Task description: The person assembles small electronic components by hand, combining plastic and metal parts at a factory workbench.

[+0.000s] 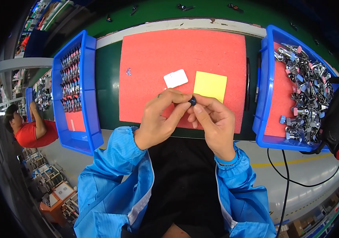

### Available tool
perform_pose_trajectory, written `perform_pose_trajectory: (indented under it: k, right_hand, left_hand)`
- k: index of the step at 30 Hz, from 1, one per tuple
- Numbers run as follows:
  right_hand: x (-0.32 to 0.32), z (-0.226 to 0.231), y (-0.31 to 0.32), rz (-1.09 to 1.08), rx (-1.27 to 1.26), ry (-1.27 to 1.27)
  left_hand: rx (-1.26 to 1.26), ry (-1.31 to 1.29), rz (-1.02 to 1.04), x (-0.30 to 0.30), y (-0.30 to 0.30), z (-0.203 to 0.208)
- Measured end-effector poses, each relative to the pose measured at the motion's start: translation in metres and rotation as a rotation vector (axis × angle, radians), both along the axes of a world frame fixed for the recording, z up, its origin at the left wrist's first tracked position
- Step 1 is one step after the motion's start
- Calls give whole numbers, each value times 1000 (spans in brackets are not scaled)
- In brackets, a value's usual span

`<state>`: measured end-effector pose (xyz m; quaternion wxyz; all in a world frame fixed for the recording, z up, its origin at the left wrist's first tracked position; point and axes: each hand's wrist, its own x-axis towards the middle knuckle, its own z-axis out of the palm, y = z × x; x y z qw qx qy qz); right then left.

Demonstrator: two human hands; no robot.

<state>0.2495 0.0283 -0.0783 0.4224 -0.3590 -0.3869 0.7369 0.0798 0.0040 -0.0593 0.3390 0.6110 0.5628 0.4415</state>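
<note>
Over the pink foam mat (149, 55), both hands meet at a small dark, rounded piece (193, 101). My left hand (161, 115) pinches it from one side between thumb and index finger. From the other side my right hand (216, 121) grips it with thumb and fingertips, its other fingers curled. Fingers cover much of the piece, so its exact kind does not show. Just beyond the hands lie a white rounded-corner card or flat case (176, 78) and a yellow paper square (211, 85). A small shiny bit (128, 71) rests at the mat's left.
To the left, a blue bin (88, 87) holds rows of metal clip-like parts (71, 81). Another blue bin (265, 87) at right holds a heap of similar parts (306, 95). Pens (258, 79) lie beside it. Beyond runs a green belt (157, 12). A person in red (38, 133) sits far left.
</note>
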Motion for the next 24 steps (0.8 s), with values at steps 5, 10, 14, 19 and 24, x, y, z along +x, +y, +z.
perform_pose_trajectory:
  k: [5, 10, 14, 19, 24]
  right_hand:
    - [2, 0, 0, 27, 18, -27]
    - [1, 1, 1, 12, 46, -24]
    - [-1, 3, 3, -103, 110, -128]
    - [10, -5, 4, -63, 96, -173]
    - [11, -11, 4, -42, 111, -160]
  left_hand:
    - [-91, -39, -20, 0, 3, 5]
    - [-183, -71, -60, -9, 8, 15]
    - [-130, -14, 25, -21, 16, 17]
    - [185, 547, -31, -34, 39, 6]
    - [334, 784, -108, -33, 45, -1]
